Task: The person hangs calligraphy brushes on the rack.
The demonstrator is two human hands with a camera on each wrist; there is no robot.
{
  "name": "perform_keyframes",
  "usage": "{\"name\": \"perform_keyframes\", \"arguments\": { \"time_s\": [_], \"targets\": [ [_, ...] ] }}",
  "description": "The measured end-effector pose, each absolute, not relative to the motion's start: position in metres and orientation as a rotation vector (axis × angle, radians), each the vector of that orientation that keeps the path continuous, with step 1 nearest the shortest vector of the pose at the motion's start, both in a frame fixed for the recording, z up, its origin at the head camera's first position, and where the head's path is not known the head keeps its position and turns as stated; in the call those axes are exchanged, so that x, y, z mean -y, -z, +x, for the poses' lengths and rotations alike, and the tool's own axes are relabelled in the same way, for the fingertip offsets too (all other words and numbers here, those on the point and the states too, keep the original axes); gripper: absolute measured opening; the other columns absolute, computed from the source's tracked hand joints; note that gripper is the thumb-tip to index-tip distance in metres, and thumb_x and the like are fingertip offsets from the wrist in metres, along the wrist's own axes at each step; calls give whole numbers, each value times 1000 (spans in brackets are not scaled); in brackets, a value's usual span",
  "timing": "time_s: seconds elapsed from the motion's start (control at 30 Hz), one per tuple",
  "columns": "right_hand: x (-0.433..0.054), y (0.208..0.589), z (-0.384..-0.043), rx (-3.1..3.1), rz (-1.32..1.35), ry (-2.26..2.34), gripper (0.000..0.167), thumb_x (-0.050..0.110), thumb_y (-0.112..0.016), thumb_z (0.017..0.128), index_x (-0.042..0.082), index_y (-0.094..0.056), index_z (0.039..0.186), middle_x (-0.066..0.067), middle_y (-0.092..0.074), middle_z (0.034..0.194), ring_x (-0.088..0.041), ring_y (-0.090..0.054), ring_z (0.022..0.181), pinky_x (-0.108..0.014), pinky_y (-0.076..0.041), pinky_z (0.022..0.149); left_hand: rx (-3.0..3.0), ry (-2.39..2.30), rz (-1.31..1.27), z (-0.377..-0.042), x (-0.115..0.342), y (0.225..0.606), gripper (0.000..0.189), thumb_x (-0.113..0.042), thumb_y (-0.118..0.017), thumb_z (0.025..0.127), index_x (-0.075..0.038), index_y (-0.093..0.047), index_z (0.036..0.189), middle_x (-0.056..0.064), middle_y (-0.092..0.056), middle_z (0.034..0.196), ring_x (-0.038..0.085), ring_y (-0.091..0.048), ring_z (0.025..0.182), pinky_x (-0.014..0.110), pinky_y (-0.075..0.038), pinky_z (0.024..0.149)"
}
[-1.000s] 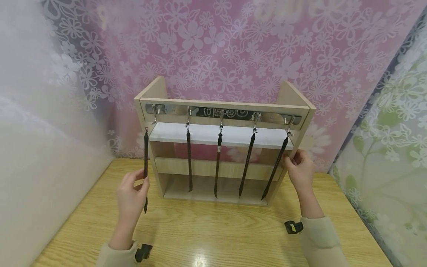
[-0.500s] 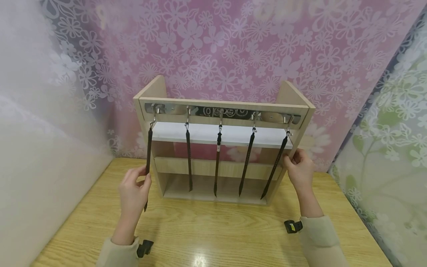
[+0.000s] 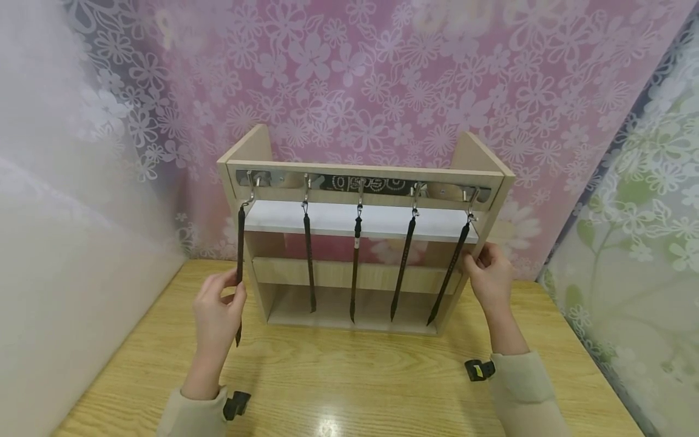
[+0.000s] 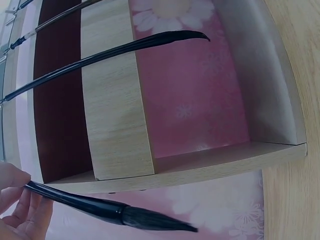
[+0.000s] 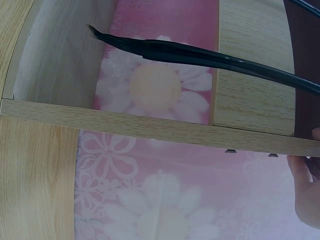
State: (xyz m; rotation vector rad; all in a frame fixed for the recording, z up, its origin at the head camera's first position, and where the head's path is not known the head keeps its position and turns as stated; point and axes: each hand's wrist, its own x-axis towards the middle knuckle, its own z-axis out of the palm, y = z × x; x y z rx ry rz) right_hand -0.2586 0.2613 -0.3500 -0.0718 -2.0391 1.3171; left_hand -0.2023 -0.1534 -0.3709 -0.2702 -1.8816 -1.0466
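My left hand (image 3: 218, 306) pinches the shaft of a dark calligraphy brush (image 3: 241, 243) at the left side of a wooden rack (image 3: 357, 276). The brush hangs nearly upright, bristles down. Its cord loop is by the tip of the leftmost metal hook (image 3: 251, 188); whether it is on the hook I cannot tell. In the left wrist view the dark bristle tip (image 4: 155, 218) shows beside the rack's side panel. My right hand (image 3: 491, 279) grips the rack's right side panel, thumb at its front edge. In the right wrist view only part of that hand (image 5: 306, 195) shows.
Several more brushes hang from the other hooks, among them one with a white band (image 3: 357, 243) and a far-right one (image 3: 449, 273). The rack has a white upper shelf (image 3: 333, 218) and stands on a wooden table (image 3: 338, 376) against a pink floral backdrop (image 3: 349, 79).
My left hand first raised the brush rightward, bringing its loop up to the leftmost hook. Since then the brush's top has tilted slightly back left. My right hand has stayed on the rack.
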Motion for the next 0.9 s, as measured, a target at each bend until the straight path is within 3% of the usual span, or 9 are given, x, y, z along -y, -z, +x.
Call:
{"name": "perform_keyframes", "arguments": {
  "time_s": [0.9],
  "targets": [
    [-261, 351, -258, 2041, -79, -1283, 22, -1, -58, 78, -10, -56, 98, -22, -60, 93, -34, -58, 94, -12, -47, 75, 1819, 1032, -226, -202, 153, 369, 24, 17, -60, 70, 11, -62, 93, 18, -59, 82, 28, -57, 72, 4, -45, 58]
  ]
}}
